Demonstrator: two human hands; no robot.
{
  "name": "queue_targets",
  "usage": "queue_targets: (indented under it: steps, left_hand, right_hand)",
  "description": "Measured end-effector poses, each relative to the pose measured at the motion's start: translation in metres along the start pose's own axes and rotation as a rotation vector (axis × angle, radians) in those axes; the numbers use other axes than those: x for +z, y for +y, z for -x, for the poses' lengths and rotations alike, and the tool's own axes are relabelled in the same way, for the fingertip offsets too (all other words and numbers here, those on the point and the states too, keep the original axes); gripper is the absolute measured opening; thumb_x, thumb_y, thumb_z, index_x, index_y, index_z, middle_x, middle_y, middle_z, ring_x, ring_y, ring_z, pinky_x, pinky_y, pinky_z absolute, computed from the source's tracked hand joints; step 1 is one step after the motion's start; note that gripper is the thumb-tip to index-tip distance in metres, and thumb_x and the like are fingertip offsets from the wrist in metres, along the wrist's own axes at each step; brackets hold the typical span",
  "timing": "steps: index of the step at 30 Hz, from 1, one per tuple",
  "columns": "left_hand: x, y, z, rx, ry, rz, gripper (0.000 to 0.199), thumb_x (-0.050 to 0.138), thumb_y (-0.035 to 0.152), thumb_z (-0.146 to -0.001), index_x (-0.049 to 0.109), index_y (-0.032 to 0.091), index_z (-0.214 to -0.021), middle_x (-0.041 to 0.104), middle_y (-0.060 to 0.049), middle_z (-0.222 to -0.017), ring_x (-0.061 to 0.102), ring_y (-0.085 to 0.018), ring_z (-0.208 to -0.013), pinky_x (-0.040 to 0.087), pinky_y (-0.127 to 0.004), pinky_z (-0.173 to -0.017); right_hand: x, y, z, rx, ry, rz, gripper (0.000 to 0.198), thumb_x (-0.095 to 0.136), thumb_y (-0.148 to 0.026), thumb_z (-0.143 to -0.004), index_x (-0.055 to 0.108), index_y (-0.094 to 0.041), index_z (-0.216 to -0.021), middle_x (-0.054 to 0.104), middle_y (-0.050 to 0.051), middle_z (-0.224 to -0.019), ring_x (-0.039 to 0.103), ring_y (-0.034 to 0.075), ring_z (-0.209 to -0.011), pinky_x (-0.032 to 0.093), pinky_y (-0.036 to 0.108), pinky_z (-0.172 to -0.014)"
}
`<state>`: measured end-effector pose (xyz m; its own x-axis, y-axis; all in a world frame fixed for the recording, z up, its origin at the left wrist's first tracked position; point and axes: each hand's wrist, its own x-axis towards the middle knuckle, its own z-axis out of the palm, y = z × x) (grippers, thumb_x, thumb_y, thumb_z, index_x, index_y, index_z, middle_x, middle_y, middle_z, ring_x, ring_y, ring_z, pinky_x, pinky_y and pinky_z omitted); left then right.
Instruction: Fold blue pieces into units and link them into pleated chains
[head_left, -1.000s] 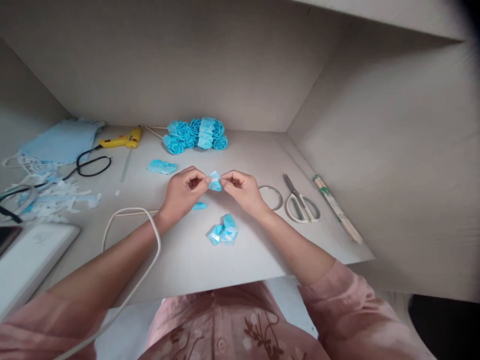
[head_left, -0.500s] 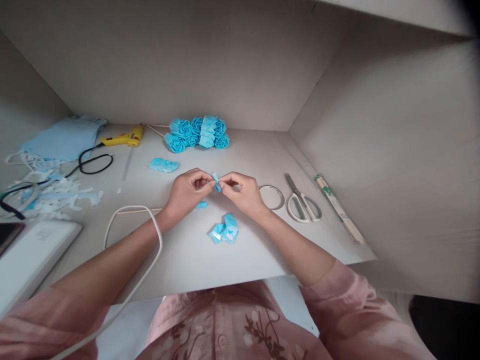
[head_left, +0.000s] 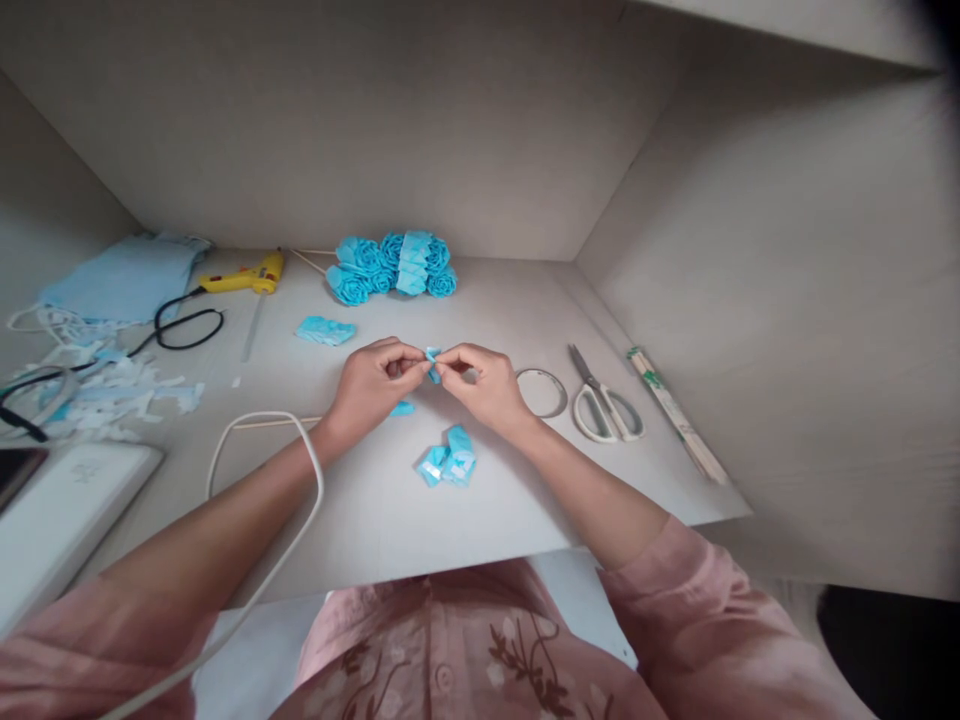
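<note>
Between the fingertips of both hands is a small piece of blue material (head_left: pixel 433 354), thin like folded fabric or paper. My left hand (head_left: pixel 381 378) pinches its left side and my right hand (head_left: pixel 480 382) pinches its right side. Fingers hide much of the piece. Partly behind my left hand lies a wooden stick (head_left: pixel 277 423) with a bit of blue at its right end. Nearer to me rest folded blue pieces (head_left: pixel 454 458), and another blue piece (head_left: pixel 325 330) lies beyond my left hand.
Blue rosettes (head_left: pixel 386 265) lie at the back. On the left are a yellow glue gun (head_left: pixel 244 276), face masks (head_left: pixel 124 280), white scraps (head_left: pixel 127 395) and a white cable (head_left: pixel 319 490) over my left forearm. On the right: a ring (head_left: pixel 541 393), scissors (head_left: pixel 602 405) and bundled sticks (head_left: pixel 675 415).
The blue piece has turned or folded slightly between my fingertips, and its upper end looks different. Both hands stay in nearly the same place.
</note>
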<state>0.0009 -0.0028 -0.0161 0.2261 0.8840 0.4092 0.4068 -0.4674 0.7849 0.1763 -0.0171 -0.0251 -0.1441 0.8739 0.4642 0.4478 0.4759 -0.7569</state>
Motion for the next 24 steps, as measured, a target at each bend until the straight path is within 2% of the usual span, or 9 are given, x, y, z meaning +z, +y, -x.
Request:
queue_targets:
  steps: [6,13,19,24]
  left_hand:
    - [0.0002,0.001,-0.0002,-0.037,-0.007,0.018,0.017,0.061,0.031,-0.076,0.069,0.016,-0.074,0.058,0.0,-0.066,0.048,-0.01,-0.059,0.037,-0.023,-0.058]
    - [0.0007,-0.0001,-0.0008,-0.147,-0.035,0.145,0.02,0.059,0.033,-0.074,0.069,0.015,-0.073,0.061,-0.001,-0.065,0.049,-0.012,-0.061,0.038,-0.022,-0.057]
    - [0.002,-0.0001,-0.0008,-0.178,-0.038,0.184,0.023,0.066,0.037,-0.071,0.069,0.015,-0.075,0.061,-0.001,-0.064,0.048,-0.011,-0.059,0.037,-0.022,-0.054]
    - [0.0025,-0.0009,-0.0005,-0.192,-0.042,0.185,0.023,0.064,0.037,-0.071,0.068,0.015,-0.074,0.062,-0.002,-0.064,0.049,-0.012,-0.06,0.038,-0.022,-0.055]
  right_hand:
    - [0.001,-0.0011,0.0002,0.018,-0.006,-0.024,0.011,0.06,-0.021,-0.081,0.07,-0.019,-0.081,0.072,0.002,-0.08,0.065,0.014,-0.075,0.05,0.025,-0.073]
    - [0.0007,-0.0017,0.0002,0.056,-0.003,-0.053,0.01,0.06,-0.022,-0.08,0.07,-0.019,-0.08,0.073,0.001,-0.08,0.066,0.014,-0.074,0.05,0.025,-0.073]
    - [0.0008,-0.0007,-0.0003,0.051,-0.005,-0.059,0.011,0.06,-0.022,-0.081,0.07,-0.019,-0.08,0.073,0.002,-0.08,0.066,0.014,-0.074,0.049,0.025,-0.072]
    - [0.0015,-0.0001,-0.0001,0.062,-0.015,-0.051,0.011,0.06,-0.023,-0.08,0.071,-0.019,-0.08,0.073,0.002,-0.08,0.065,0.014,-0.074,0.05,0.026,-0.072]
